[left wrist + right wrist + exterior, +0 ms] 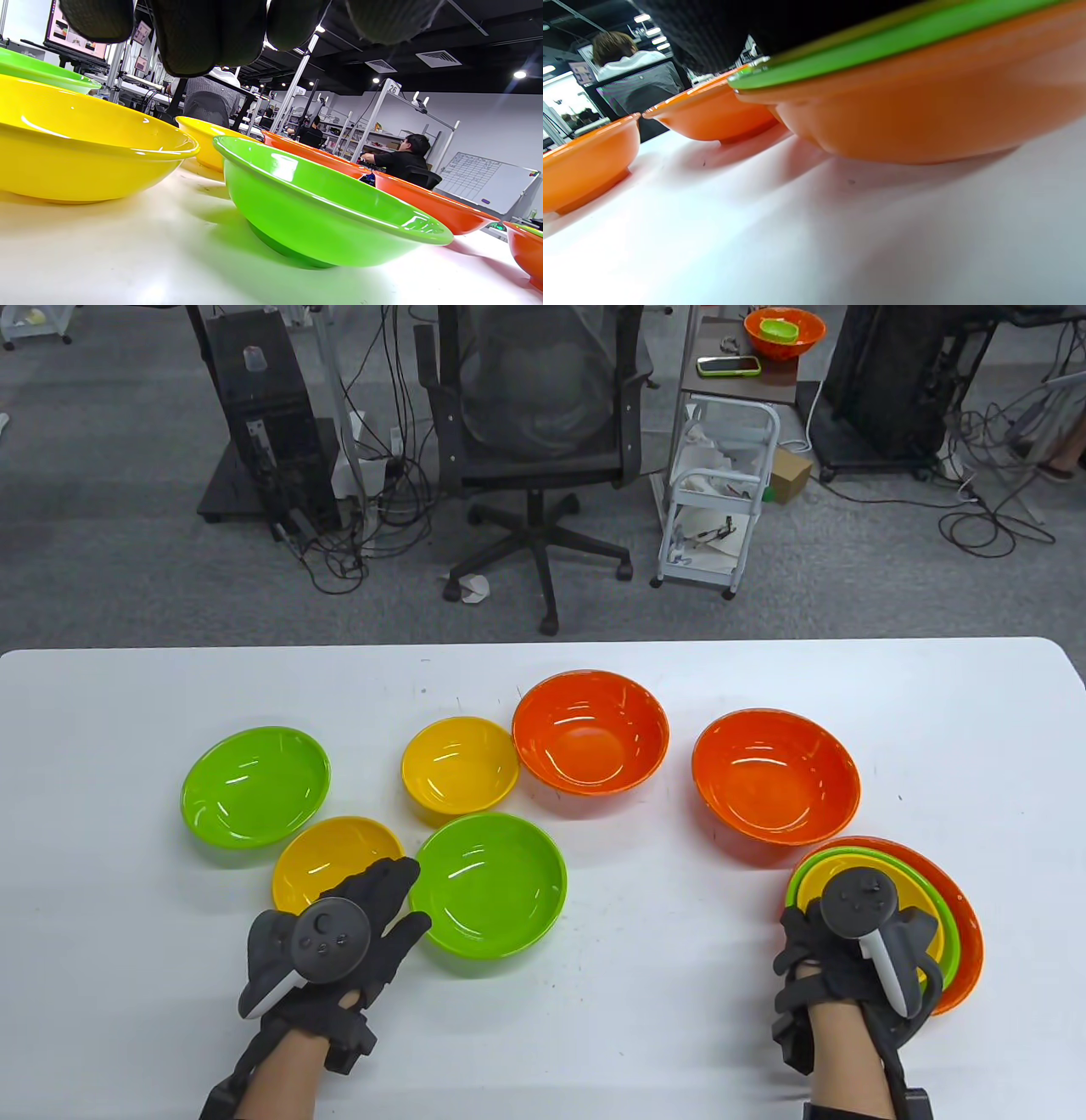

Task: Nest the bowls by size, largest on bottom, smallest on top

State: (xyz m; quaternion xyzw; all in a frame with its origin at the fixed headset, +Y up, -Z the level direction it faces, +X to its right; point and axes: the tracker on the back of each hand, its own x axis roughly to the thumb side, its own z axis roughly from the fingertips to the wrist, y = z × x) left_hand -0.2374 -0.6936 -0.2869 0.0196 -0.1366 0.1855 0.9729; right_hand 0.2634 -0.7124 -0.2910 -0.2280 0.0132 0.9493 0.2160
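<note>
Six loose bowls sit on the white table (pixel 679 1035): a green bowl (pixel 254 785) at the left, a small yellow bowl (pixel 459 768), two orange bowls (pixel 590 729) (pixel 775 785), a yellow bowl (pixel 335 857) and a green bowl (pixel 490 882) at the front. A nested stack (pixel 959 916) of orange, green and yellow bowls lies at the right and looks tilted. My right hand (pixel 848 937) grips its near rim; the glove (pixel 712 29) lies over the green rim (pixel 882 51). My left hand (pixel 377 912) is open, with its fingers (pixel 203 34) spread over the gap between the front yellow bowl (pixel 76 152) and front green bowl (pixel 322 212).
The table's far edge (pixel 543 645) lies behind the bowls. An office chair (pixel 534 415) and a small cart (pixel 721 500) stand on the floor beyond it. Bare table stretches along the front between my hands.
</note>
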